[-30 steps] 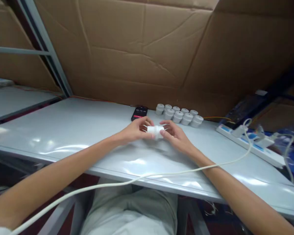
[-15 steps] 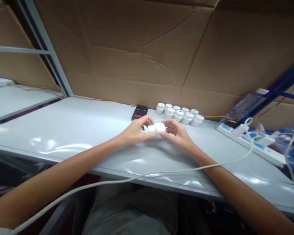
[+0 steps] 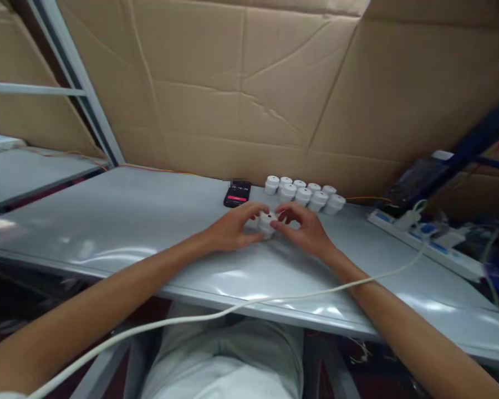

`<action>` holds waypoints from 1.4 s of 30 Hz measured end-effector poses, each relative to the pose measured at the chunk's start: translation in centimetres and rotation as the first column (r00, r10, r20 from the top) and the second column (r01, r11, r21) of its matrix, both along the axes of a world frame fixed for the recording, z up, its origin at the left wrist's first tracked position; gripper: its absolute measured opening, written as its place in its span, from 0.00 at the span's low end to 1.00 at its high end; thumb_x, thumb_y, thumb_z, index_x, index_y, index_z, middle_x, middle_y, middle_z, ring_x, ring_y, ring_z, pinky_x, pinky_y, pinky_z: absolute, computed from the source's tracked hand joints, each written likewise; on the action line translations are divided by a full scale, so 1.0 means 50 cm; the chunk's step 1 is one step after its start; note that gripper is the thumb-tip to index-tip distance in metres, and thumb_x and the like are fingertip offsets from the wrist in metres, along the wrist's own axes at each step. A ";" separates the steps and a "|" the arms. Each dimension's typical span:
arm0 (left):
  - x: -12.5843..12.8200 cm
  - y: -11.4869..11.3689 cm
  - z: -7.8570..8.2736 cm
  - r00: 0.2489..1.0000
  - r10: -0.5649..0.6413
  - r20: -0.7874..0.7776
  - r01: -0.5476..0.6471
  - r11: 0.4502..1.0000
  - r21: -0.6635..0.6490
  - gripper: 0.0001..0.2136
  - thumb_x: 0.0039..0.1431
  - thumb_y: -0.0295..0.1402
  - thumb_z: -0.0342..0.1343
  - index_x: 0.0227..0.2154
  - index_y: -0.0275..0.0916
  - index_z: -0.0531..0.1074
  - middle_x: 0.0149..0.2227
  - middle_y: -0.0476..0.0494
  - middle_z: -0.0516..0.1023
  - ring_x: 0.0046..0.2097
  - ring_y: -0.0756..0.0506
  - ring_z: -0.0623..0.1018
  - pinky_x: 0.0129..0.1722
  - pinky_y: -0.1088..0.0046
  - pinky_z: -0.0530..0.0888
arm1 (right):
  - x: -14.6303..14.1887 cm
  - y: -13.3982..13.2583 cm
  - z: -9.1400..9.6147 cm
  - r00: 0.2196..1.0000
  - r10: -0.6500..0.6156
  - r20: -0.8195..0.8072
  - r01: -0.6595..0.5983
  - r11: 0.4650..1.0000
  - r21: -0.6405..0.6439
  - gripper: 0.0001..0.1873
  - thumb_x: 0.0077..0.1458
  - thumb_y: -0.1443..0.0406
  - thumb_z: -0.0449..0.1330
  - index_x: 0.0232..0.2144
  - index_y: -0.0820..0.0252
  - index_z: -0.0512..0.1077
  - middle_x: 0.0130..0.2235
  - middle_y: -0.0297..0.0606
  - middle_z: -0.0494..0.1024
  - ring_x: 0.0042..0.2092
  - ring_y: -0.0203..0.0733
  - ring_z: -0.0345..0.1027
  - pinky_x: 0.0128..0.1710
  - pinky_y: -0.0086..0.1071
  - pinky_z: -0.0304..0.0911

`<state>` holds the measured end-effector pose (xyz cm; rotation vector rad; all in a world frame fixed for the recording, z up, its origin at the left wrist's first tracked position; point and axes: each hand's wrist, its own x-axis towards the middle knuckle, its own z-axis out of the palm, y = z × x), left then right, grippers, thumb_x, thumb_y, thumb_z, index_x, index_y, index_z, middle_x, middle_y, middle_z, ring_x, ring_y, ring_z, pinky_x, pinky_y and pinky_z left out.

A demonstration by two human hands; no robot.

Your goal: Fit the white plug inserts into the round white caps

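Note:
Between my hands a small white two-part plastic cylinder (image 3: pixel 266 226) stands upright, with a dark hole in its top. My left hand (image 3: pixel 237 226) curves around its left side, thumb low and fingertips at the upper back edge. My right hand (image 3: pixel 303 226) grips the right side, thumb against the front of the top part and bent fingers behind. Whether its base rests on the table is hard to make out. Behind my right hand, several similar white cylinders (image 3: pixel 303 196) stand in two rows, each with a dark spot on top.
A phone (image 3: pixel 237 194) showing a timer lies on the grey table (image 3: pixel 149 216), left of the rows. A white power strip (image 3: pixel 428 244) with plugs lies at right. Its pale cable (image 3: pixel 291 293) crosses over my right forearm. Cardboard (image 3: pixel 233 100) walls the back.
The white cylinder has turned from lying sideways to upright, its holed top now facing up. Both hands have stayed beside it, with the fingers shifted around it.

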<state>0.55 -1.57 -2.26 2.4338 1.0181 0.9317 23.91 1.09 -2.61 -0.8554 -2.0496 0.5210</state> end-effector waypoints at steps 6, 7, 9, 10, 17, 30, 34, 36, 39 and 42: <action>0.008 0.007 -0.011 0.948 0.219 -0.232 -0.227 0.974 -0.009 0.31 0.60 0.35 0.55 0.67 0.47 0.61 0.37 0.46 0.77 0.39 0.42 0.77 0.42 0.68 0.72 | 0.009 0.015 -0.005 0.996 -0.070 -0.049 0.073 0.996 0.057 0.12 0.60 0.57 0.63 0.42 0.57 0.73 0.42 0.41 0.78 0.36 0.42 0.73 0.38 0.38 0.70; 0.012 0.012 -0.012 0.933 0.256 -0.252 -0.263 0.965 0.009 0.32 0.60 0.35 0.55 0.68 0.48 0.60 0.35 0.46 0.77 0.37 0.42 0.77 0.41 0.68 0.72 | 0.011 0.015 -0.004 0.997 -0.067 -0.042 0.070 0.995 0.074 0.11 0.60 0.58 0.62 0.42 0.57 0.73 0.41 0.41 0.79 0.36 0.42 0.73 0.38 0.38 0.69; 0.025 0.026 -0.010 0.908 0.308 -0.284 -0.313 0.949 0.027 0.32 0.61 0.36 0.54 0.69 0.50 0.59 0.31 0.47 0.77 0.35 0.41 0.77 0.39 0.68 0.71 | 0.013 0.013 -0.001 0.999 -0.040 -0.024 0.042 0.995 0.095 0.08 0.60 0.61 0.61 0.40 0.57 0.74 0.39 0.40 0.79 0.36 0.42 0.73 0.38 0.37 0.69; 0.032 0.035 -0.008 0.897 0.327 -0.297 -0.336 0.942 0.024 0.32 0.61 0.36 0.54 0.69 0.51 0.59 0.30 0.48 0.77 0.34 0.41 0.77 0.39 0.68 0.71 | 0.014 0.012 0.001 1.000 -0.028 -0.013 0.029 0.994 0.103 0.07 0.59 0.61 0.61 0.39 0.57 0.74 0.38 0.39 0.79 0.35 0.41 0.72 0.38 0.37 0.68; 0.087 0.104 0.003 0.784 0.489 -0.381 -0.478 0.869 0.131 0.29 0.64 0.39 0.52 0.68 0.53 0.60 0.42 0.39 0.82 0.44 0.35 0.81 0.43 0.64 0.73 | 0.015 0.011 -0.003 0.995 0.009 0.098 -0.019 0.995 0.101 0.04 0.56 0.67 0.59 0.32 0.57 0.75 0.33 0.37 0.78 0.33 0.40 0.71 0.36 0.35 0.66; 0.112 0.149 -0.004 0.700 0.518 -0.492 -0.500 0.847 0.182 0.31 0.66 0.36 0.49 0.71 0.52 0.51 0.48 0.36 0.81 0.49 0.34 0.81 0.47 0.62 0.73 | 0.016 0.030 -0.032 0.983 0.037 0.181 -0.016 0.993 -0.118 0.05 0.52 0.68 0.60 0.30 0.58 0.77 0.29 0.34 0.79 0.30 0.39 0.70 0.32 0.33 0.64; 0.117 0.149 -0.007 0.713 0.481 -0.510 -0.468 0.868 0.165 0.35 0.65 0.35 0.50 0.73 0.47 0.47 0.48 0.34 0.81 0.50 0.34 0.81 0.46 0.61 0.73 | 0.015 0.038 -0.040 0.981 0.045 0.191 -0.016 0.988 -0.154 0.06 0.54 0.64 0.61 0.30 0.58 0.78 0.27 0.34 0.77 0.29 0.39 0.68 0.32 0.33 0.63; 0.119 0.149 -0.007 0.729 0.454 -0.513 -0.450 0.882 0.140 0.36 0.64 0.33 0.49 0.73 0.44 0.45 0.49 0.32 0.81 0.50 0.33 0.81 0.46 0.60 0.73 | 0.015 0.043 -0.045 0.979 0.039 0.199 -0.007 0.988 -0.157 0.07 0.55 0.62 0.61 0.30 0.58 0.78 0.26 0.33 0.76 0.28 0.39 0.66 0.30 0.33 0.62; 0.120 0.146 -0.007 0.753 0.440 -0.489 -0.447 0.888 0.110 0.37 0.64 0.30 0.49 0.73 0.40 0.42 0.50 0.29 0.81 0.51 0.33 0.81 0.47 0.59 0.73 | 0.016 0.049 -0.052 0.980 0.027 0.196 0.009 0.984 -0.180 0.08 0.55 0.60 0.62 0.31 0.57 0.78 0.26 0.33 0.76 0.28 0.39 0.66 0.29 0.33 0.62; 0.117 0.136 -0.011 0.801 0.402 -0.443 -0.407 0.909 0.088 0.39 0.63 0.27 0.50 0.74 0.40 0.39 0.48 0.29 0.81 0.49 0.33 0.81 0.47 0.59 0.73 | 0.017 0.052 -0.057 0.978 0.031 0.207 0.009 0.982 -0.188 0.09 0.56 0.59 0.62 0.32 0.57 0.78 0.27 0.34 0.77 0.29 0.41 0.68 0.30 0.34 0.63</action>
